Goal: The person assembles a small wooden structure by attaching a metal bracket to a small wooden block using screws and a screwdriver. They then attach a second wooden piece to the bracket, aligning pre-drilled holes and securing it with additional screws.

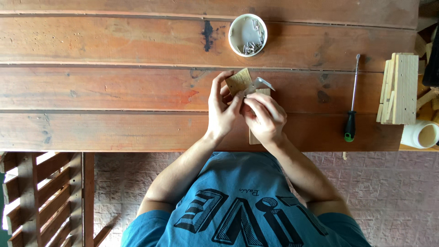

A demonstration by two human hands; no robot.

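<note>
Both hands met at frame centre over table. Small wood piece pinched by left hand; bent metal bracket pinched against it by right hand. White tub of screws set above centre. Screwdriver, stacked wood blocks laid at right.

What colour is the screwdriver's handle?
Black with a green tip, on the screwdriver, seen in the head view.
</note>
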